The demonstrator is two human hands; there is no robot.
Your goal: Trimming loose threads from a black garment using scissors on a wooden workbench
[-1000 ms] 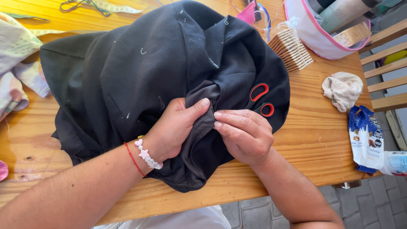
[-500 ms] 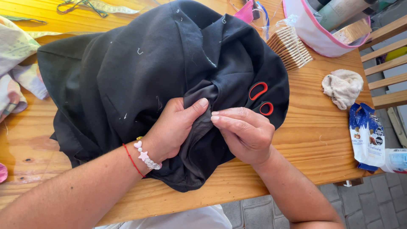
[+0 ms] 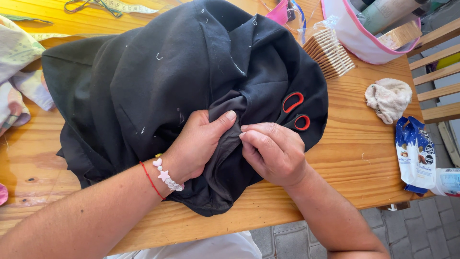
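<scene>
A large black garment (image 3: pixel 158 81) dotted with white thread bits lies bunched on the wooden table (image 3: pixel 354 148). My left hand (image 3: pixel 199 141), with a red string and a bead bracelet at the wrist, pinches a fold of the black cloth near its middle. My right hand (image 3: pixel 273 151) grips the same fold right beside it, fingertips almost touching the left thumb. Scissors with red-rimmed black handles (image 3: pixel 295 110) lie on the garment just beyond my right hand; their blades are hidden in the cloth.
A stack of crackers in clear wrap (image 3: pixel 329 50), a white bag with pink trim (image 3: pixel 357 33), a crumpled cream cloth (image 3: pixel 389 98) and a blue snack packet (image 3: pixel 416 153) sit to the right. Patterned fabric (image 3: pixel 17 76) lies at the left, a measuring tape (image 3: pixel 120 6) at the back.
Both hands stay on the fold of black cloth with only slight finger shifts. The view has drifted a little; nothing else has moved.
</scene>
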